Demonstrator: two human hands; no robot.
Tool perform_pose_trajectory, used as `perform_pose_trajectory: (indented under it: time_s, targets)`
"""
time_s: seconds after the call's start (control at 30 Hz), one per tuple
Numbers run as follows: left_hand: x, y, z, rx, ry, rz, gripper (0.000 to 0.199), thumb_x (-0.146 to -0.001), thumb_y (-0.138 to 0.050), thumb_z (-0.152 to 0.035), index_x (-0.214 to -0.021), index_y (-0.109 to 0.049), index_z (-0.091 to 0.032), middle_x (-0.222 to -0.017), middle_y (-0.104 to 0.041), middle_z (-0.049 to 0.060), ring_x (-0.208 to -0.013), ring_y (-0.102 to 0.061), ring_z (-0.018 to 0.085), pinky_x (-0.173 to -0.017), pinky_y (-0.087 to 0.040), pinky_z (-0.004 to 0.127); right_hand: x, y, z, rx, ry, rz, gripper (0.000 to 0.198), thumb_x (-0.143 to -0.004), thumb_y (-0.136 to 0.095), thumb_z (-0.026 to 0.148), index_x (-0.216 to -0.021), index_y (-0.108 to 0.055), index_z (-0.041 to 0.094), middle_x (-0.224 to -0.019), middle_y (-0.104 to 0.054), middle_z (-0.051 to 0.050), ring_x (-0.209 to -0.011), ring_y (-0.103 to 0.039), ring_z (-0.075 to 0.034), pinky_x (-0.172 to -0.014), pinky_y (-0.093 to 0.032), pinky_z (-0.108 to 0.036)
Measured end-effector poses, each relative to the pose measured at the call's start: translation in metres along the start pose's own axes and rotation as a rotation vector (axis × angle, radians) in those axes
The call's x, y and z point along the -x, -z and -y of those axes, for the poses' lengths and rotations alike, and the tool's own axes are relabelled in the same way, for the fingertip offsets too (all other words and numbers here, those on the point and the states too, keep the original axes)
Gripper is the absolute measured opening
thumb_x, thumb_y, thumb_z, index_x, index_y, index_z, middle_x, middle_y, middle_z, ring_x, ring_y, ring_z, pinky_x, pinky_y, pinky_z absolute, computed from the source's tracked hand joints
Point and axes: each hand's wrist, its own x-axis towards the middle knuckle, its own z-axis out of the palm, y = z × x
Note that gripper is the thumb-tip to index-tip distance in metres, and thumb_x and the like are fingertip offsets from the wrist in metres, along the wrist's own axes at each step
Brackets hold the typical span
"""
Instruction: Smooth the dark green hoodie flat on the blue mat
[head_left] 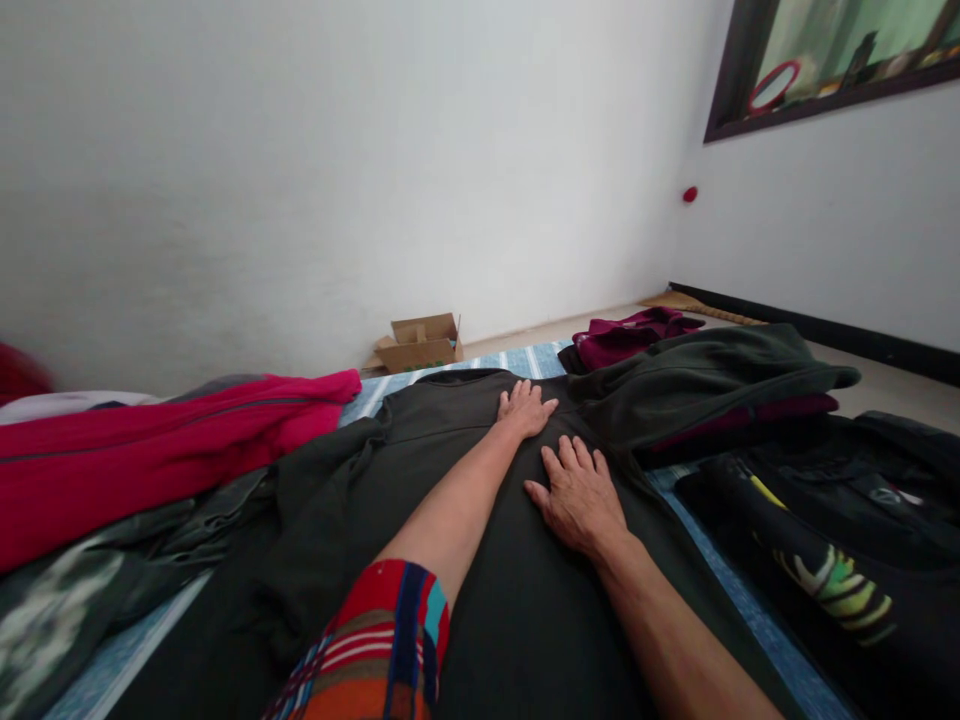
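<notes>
A dark green long-sleeved top (420, 450) lies spread out on a blue and white striped sheet (517, 358). My left hand (525, 408) rests palm down near its collar, fingers stretched out. Closer to me and to the right, my right hand (577, 490) lies flat on the same cloth with its fingers spread. Neither hand grips anything. One sleeve (697, 375) of the top reaches out to the right over other clothes, and the opposite sleeve (315, 470) runs down the left side. My forearms hide part of the cloth.
Left of the top lie a bright pink-red garment (187, 430) and a patterned grey-green one (60, 600). Black clothing with a yellow-green print (832, 590) is on the right, maroon clothing (622, 338) behind. An open cardboard box (420, 345) stands by the wall.
</notes>
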Motion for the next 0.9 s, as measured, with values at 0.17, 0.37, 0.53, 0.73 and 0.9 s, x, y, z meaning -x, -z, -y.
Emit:
perform_pose_trajectory:
  time_s: [0.17,0.37,0.53,0.73,0.9]
  targets:
    - [0.013,-0.001,-0.001,-0.012,0.020,0.020,0.070,-0.088,-0.017,-0.058,-0.140,-0.029,-0.014,-0.154,-0.014,0.012,-0.141,-0.005,0.026,-0.112,-0.009,0.048,0.000,-0.002,0.000,0.009,-0.008,0.011,0.061,-0.091,-0.031,0.053,-0.139,-0.039,0.015,-0.147,-0.028,-0.016,-0.136,-0.018,-0.032,-0.106,-0.013,-0.050]
    - [0.009,-0.002,-0.001,0.008,0.054,0.121,0.076,-0.085,-0.017,-0.064,-0.142,-0.027,-0.014,-0.153,-0.016,0.013,-0.141,-0.010,0.028,-0.110,-0.015,0.052,-0.001,0.001,0.000,0.007,-0.018,0.044,0.062,-0.091,-0.029,0.053,-0.140,-0.037,0.015,-0.148,-0.026,-0.015,-0.137,-0.015,-0.031,-0.107,-0.011,-0.050]
    - [0.007,0.001,-0.004,0.011,0.073,0.129,0.078,-0.084,-0.019,-0.066,-0.142,-0.027,-0.014,-0.153,-0.016,0.014,-0.140,-0.012,0.030,-0.109,-0.016,0.054,0.000,-0.001,0.001,0.002,-0.040,0.025,0.061,-0.091,-0.032,0.053,-0.139,-0.039,0.017,-0.148,-0.028,-0.016,-0.137,-0.016,-0.033,-0.106,-0.011,-0.049]
    - [0.019,0.000,-0.007,0.003,0.053,0.034,0.071,-0.087,-0.020,-0.062,-0.136,-0.035,-0.013,-0.151,-0.022,0.016,-0.139,-0.016,0.029,-0.109,-0.017,0.051,0.001,-0.004,0.002,0.039,-0.181,-0.051,0.070,-0.087,-0.037,0.058,-0.140,-0.038,0.011,-0.144,-0.030,-0.023,-0.135,-0.019,-0.036,-0.106,-0.014,-0.047]
    - [0.050,0.002,-0.001,-0.018,0.020,-0.040,0.062,-0.089,-0.023,-0.055,-0.132,-0.041,-0.015,-0.151,-0.023,0.012,-0.140,-0.013,0.025,-0.111,-0.014,0.046,0.004,-0.005,0.003,0.100,-0.191,-0.054,0.068,-0.089,-0.037,0.056,-0.138,-0.040,0.010,-0.143,-0.031,-0.024,-0.134,-0.021,-0.037,-0.104,-0.016,-0.048]
